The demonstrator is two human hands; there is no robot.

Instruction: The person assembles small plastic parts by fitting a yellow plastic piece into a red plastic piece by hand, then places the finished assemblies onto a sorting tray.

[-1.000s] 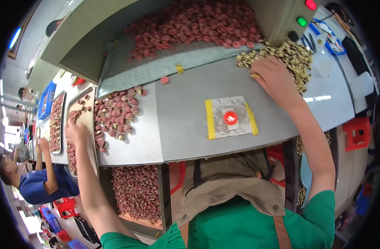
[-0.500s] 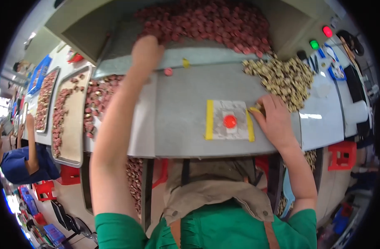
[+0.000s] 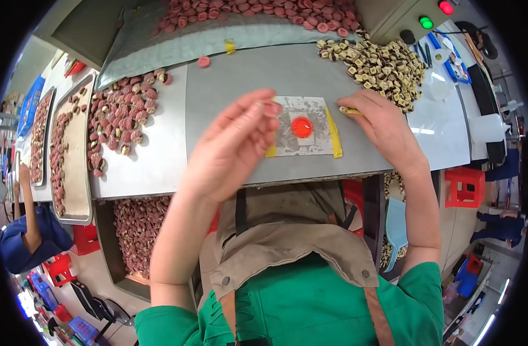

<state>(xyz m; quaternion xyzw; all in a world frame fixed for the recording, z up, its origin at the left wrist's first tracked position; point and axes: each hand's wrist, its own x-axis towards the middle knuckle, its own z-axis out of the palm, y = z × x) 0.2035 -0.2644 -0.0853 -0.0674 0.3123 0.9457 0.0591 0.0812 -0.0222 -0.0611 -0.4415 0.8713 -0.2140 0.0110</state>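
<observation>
My left hand point(image 3: 232, 138) is above the left edge of a white and grey taped pad point(image 3: 286, 144), its thumb and fingers closed on a small pink round piece point(image 3: 271, 107) that they partly hide. On the pad sits a glossy red-orange round disc point(image 3: 302, 127) on a pale square. To the pad's right, my right hand point(image 3: 385, 124) pinches a small cream-and-brown piece point(image 3: 344, 109) between thumb and forefinger, close to the yellow tape. Behind that hand lies a heap of similar cream-and-brown pieces point(image 3: 385, 72).
Pink round pieces point(image 3: 264, 10) heap up at the back; one loose pink piece point(image 3: 204, 61) lies apart. At left are joined pink-and-cream pieces point(image 3: 125, 112) and a metal tray point(image 3: 79, 144). A box with lights point(image 3: 416, 23) stands back right. A person in blue point(image 3: 36, 236) works far left.
My left hand has come back from the pink heap toward me, to the pad's left side, with a pink piece in its fingers. My right hand stays beside the pad; the whole view has shifted.
</observation>
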